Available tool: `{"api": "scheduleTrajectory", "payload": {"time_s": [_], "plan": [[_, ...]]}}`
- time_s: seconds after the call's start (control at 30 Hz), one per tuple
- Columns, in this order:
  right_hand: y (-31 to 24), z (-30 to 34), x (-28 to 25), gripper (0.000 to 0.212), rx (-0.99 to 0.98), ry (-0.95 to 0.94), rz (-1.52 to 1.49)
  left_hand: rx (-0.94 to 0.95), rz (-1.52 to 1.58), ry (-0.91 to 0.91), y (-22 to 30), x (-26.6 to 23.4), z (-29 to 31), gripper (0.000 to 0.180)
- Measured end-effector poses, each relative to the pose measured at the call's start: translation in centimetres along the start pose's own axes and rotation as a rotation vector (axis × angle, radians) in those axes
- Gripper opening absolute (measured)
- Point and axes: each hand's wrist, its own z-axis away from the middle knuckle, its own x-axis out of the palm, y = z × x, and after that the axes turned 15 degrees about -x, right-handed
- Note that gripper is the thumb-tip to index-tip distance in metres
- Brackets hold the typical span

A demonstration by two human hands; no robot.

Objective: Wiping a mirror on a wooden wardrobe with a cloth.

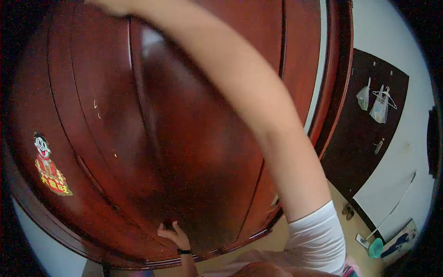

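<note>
A tall, dark red-brown wooden wardrobe front (pixel 207 147) fills most of the head view. My right arm stretches up across it from the white sleeve to the upper left. My right hand (pixel 113 6) is at the top of the panels, partly cut off by the frame edge. Its fingers are too unclear to read, and whether it holds anything is hidden. Low in front of the wood is my left hand (pixel 175 236), with a black band at the wrist. Its thumb and fingers are spread apart, with nothing visible in them.
A colourful cartoon sticker (pixel 50 166) is on the wood at far left. On the right, plastic bags (pixel 380 108) and a white hanger (pixel 391 98) hang on a dark door (pixel 364 134). Below are dark shoes (pixel 348 211), a mop (pixel 390 213) and a green basin (pixel 376 248).
</note>
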Motion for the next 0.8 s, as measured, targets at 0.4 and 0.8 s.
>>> {"api": "scheduleTrajectory", "payload": {"time_s": [0.4,0.8], "plan": [[7.6,2.9,-1.0,0.068,0.391,0.096,0.029,0.033,-0.115,0.03,-1.1,-0.2,0.3,0.053],[-1.6,6.8,2.5,0.045,-0.301,-0.416,-0.073,0.026,-0.066,-0.002,-0.6,-1.3,-1.5,0.053]]}}
